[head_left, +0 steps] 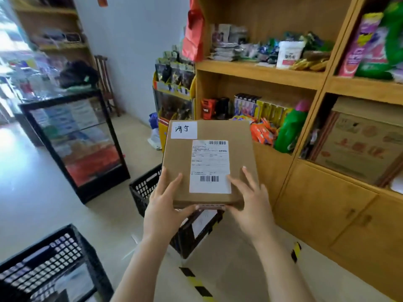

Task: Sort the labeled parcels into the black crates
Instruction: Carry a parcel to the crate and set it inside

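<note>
Ok, you've got the parcel (209, 162) clamped btwn left hand (162, 205) & right hand (250, 199), label up, above the nearer crate (142, 188); read tag, match crate w/ same label, then lower in.

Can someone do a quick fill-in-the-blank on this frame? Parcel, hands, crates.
1. The cardboard parcel is held by ____ hands.
2. The right hand grips the parcel's near edge, and its fingers partly cover the printed ____ label.
3. The handwritten white sticker sits at the parcel's top ____ corner.
4. The crate under the parcel is ____ in colour.

Missing: both; shipping; left; black
</note>
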Demonstrator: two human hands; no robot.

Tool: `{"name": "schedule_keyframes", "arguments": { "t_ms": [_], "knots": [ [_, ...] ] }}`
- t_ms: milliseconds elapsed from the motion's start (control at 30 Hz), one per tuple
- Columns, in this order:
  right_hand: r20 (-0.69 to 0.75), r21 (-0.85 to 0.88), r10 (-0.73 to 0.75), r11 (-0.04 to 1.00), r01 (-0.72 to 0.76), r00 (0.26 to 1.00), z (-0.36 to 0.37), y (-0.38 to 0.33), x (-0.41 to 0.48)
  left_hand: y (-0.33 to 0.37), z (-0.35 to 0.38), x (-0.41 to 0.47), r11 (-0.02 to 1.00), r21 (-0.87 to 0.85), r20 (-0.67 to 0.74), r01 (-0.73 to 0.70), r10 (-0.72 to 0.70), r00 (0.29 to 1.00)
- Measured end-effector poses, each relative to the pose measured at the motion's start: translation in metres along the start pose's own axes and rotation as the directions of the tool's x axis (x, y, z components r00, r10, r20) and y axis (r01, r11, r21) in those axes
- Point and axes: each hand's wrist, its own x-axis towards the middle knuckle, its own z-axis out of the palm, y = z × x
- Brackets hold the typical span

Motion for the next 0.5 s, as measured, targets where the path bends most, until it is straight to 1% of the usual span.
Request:
{"name": "schedule_keyframes", "arguments": {
  "t_ms": [100, 233, 367, 500],
  "knots": [
    [0.058, 0.037, -0.048, 0.998, 0.046, 0.997, 0.025, 0.011, 0.054, -0.015, 0.017, 0.035, 0.997, 0.023, -0.049, 0.070, -0.069, 0.996],
    [0.137, 0.085, -0.156, 0.986, 0.146, 0.978, 0.052, 0.033, 0.136, -0.028, 0.046, 0.088, 0.982, -0.002, -0.120, 0.188, -0.187, 0.975],
    [0.240, 0.093, -0.265, 0.964, 0.250, 0.934, 0.075, 0.042, 0.220, -0.041, 0.072, 0.139, 0.954, -0.029, -0.192, 0.299, -0.299, 0.935],
    [0.342, 0.132, -0.343, 0.939, 0.316, 0.875, 0.111, 0.047, 0.282, -0.059, 0.092, 0.174, 0.907, 0.009, -0.251, 0.421, -0.406, 0.879]
  ]
}}
